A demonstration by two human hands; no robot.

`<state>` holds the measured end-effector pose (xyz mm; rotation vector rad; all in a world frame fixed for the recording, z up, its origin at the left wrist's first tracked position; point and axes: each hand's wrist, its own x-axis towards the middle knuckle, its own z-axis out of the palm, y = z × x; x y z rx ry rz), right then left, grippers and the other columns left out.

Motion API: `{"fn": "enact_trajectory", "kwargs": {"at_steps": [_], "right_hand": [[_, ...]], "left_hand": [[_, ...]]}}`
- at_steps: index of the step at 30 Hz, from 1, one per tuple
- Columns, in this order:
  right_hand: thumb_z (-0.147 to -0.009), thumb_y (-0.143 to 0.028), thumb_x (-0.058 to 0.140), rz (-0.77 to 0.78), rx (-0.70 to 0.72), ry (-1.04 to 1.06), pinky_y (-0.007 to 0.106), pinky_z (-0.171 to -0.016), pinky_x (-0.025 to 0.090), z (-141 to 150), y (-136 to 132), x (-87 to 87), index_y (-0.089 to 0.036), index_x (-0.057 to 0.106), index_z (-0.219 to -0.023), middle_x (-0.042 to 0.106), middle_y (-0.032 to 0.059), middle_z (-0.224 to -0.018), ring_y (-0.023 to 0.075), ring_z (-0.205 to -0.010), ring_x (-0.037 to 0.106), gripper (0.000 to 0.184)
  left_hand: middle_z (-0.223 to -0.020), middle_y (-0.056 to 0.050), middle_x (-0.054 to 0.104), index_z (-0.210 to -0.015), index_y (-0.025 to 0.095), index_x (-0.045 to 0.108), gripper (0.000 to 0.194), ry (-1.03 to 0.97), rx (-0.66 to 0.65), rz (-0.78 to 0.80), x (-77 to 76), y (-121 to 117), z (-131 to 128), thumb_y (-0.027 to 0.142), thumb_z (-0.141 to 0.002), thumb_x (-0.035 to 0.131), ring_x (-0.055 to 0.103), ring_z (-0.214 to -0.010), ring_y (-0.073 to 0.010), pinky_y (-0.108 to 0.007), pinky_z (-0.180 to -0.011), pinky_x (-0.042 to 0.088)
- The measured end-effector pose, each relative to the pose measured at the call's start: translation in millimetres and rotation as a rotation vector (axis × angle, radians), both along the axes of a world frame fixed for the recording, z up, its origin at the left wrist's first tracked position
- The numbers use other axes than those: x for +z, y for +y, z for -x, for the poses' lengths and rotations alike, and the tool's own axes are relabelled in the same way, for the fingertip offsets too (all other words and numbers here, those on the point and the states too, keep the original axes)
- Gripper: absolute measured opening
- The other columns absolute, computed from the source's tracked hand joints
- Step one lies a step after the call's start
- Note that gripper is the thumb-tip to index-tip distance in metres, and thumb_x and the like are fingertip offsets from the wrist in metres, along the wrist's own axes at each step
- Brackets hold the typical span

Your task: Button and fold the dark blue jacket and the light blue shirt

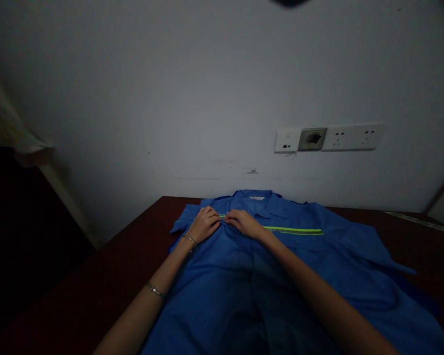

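Note:
A blue short-sleeved work shirt (281, 266) lies spread out with its collar toward the wall. Yellow-green reflective strips (296, 230) run across its chest. My left hand (206, 223) pinches the shirt's cloth at the chest strip on the left side. Close beside it, my right hand (243, 223) grips the same area, fingertips bent into the fabric. Between the two hands the cloth is gathered, with folds running down from it. Bracelets circle my left wrist and forearm. What exactly lies under my fingertips is hidden.
The shirt rests on a dark red-brown table (133, 246) against a pale wall (170, 98). A row of wall sockets (350, 138) is above the table at right. Some light-coloured cloth (11, 128) hangs at the far left. The scene is dim.

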<state>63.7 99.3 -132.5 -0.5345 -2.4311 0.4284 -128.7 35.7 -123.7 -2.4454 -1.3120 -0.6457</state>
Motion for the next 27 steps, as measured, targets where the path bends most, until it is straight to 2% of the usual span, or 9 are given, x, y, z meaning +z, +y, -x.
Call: {"fn": "enact_trajectory", "kwargs": {"at_steps": [5, 9, 14, 17, 20, 23, 27], "right_hand": [[-0.083, -0.016, 0.048, -0.007, -0.037, -0.022, 0.025, -0.076, 0.042, 2.0, 0.9, -0.4, -0.017, 0.068, -0.088, 0.066, 0.006, -0.088, 0.0155, -0.081, 0.059, 0.02], [-0.078, -0.017, 0.054, 0.062, -0.136, 0.095, 0.026, -0.077, 0.043, 8.0, -0.9, -0.1, -0.017, 0.069, -0.086, 0.069, 0.0064, -0.088, 0.0165, -0.081, 0.061, 0.017], [-0.075, -0.018, 0.056, 0.301, -0.233, 0.205, 0.023, -0.061, 0.047, 17.4, -4.6, 3.3, -0.013, 0.069, -0.081, 0.069, 0.0044, -0.07, 0.0138, -0.06, 0.061, 0.015], [-0.074, -0.016, 0.056, 0.432, -0.302, 0.172, 0.021, -0.056, 0.047, 17.7, -4.5, 8.0, -0.012, 0.068, -0.085, 0.069, 0.0044, -0.071, 0.0132, -0.06, 0.061, 0.017], [-0.072, -0.021, 0.059, 0.39, -0.349, 0.109, 0.022, -0.058, 0.046, 14.4, -7.3, 14.8, -0.012, 0.068, -0.088, 0.07, 0.0054, -0.076, 0.0149, -0.066, 0.063, 0.02], [-0.07, -0.033, 0.064, 0.354, -0.317, 0.044, 0.023, -0.06, 0.046, 13.4, -14.6, 21.1, -0.013, 0.069, -0.09, 0.07, 0.006, -0.079, 0.017, -0.07, 0.063, 0.028], [-0.069, -0.02, 0.064, 0.275, -0.306, 0.035, 0.023, -0.067, 0.046, 17.8, -22.7, 23.0, -0.013, 0.069, -0.091, 0.07, 0.0071, -0.081, 0.0182, -0.074, 0.064, 0.024]], "left_hand": [[-0.086, -0.004, 0.064, -0.093, 0.02, 0.066, 0.018, -0.003, 0.013, 0.056, 5.0, 0.7, -2.9, 0.021, -0.085, 0.049, 0.049, -0.093, -0.0179, -0.033, -0.082, 0.037], [-0.091, -0.005, 0.063, -0.102, 0.02, 0.063, 0.023, 0.027, 0.02, 0.093, 12.3, -0.9, -4.9, 0.019, -0.087, 0.046, 0.05, -0.091, -0.0173, -0.031, -0.082, 0.037], [-0.09, -0.006, 0.063, -0.1, 0.019, 0.064, 0.024, 0.096, 0.022, 0.108, 19.1, -3.5, -5.6, 0.02, -0.089, 0.042, 0.049, -0.09, -0.0181, -0.031, -0.081, 0.038], [-0.088, -0.006, 0.064, -0.096, 0.019, 0.066, 0.024, 0.032, 0.037, 0.117, 19.0, -2.5, -4.6, 0.023, -0.089, 0.043, 0.05, -0.089, -0.018, -0.031, -0.081, 0.039], [-0.087, -0.005, 0.066, -0.093, 0.019, 0.067, 0.024, -0.041, 0.064, 0.126, 17.8, -0.6, -3.2, 0.025, -0.088, 0.045, 0.051, -0.087, -0.0181, -0.031, -0.079, 0.04], [-0.087, -0.005, 0.067, -0.094, 0.02, 0.068, 0.023, -0.082, 0.076, 0.118, 16.2, 1.0, -2.5, 0.026, -0.087, 0.047, 0.051, -0.087, -0.0183, -0.031, -0.079, 0.04], [-0.087, -0.004, 0.066, -0.097, 0.02, 0.067, 0.022, -0.092, 0.082, 0.088, 12.9, 2.0, -2.3, 0.025, -0.087, 0.048, 0.051, -0.088, -0.0186, -0.031, -0.078, 0.039]]}}
